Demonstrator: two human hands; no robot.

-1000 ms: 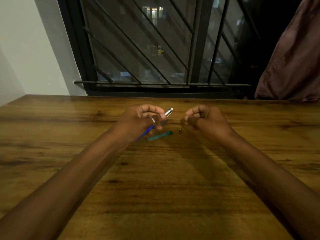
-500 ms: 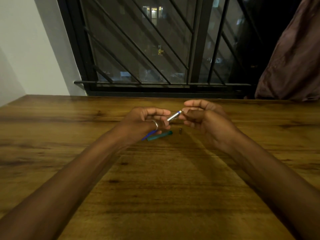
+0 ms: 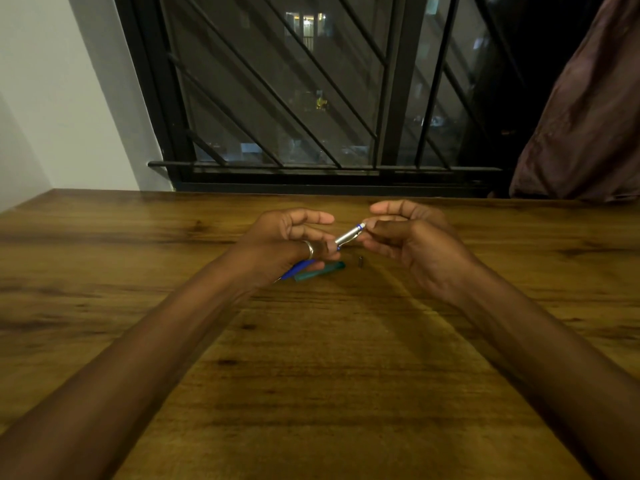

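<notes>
A blue and silver pen [image 3: 348, 235] is held just above the wooden table [image 3: 311, 358]. My left hand [image 3: 287, 242], with a ring on one finger, grips the pen's middle, and the blue rear end sticks out below the palm. My right hand [image 3: 408, 237] pinches the silver front end with thumb and fingertips. Under the hands a teal pen piece [image 3: 320, 270] lies flat on the table. A tiny dark part [image 3: 360, 262] sits just right of it.
The table's far edge meets a barred window [image 3: 311, 98] with a dark frame. A brownish curtain [image 3: 588, 116] hangs at the far right, and a white wall [image 3: 62, 98] is at the left.
My right hand moved left from beside the pen and took hold of its silver tip. The left hand kept its grip and tilted the pen slightly toward the right hand.
</notes>
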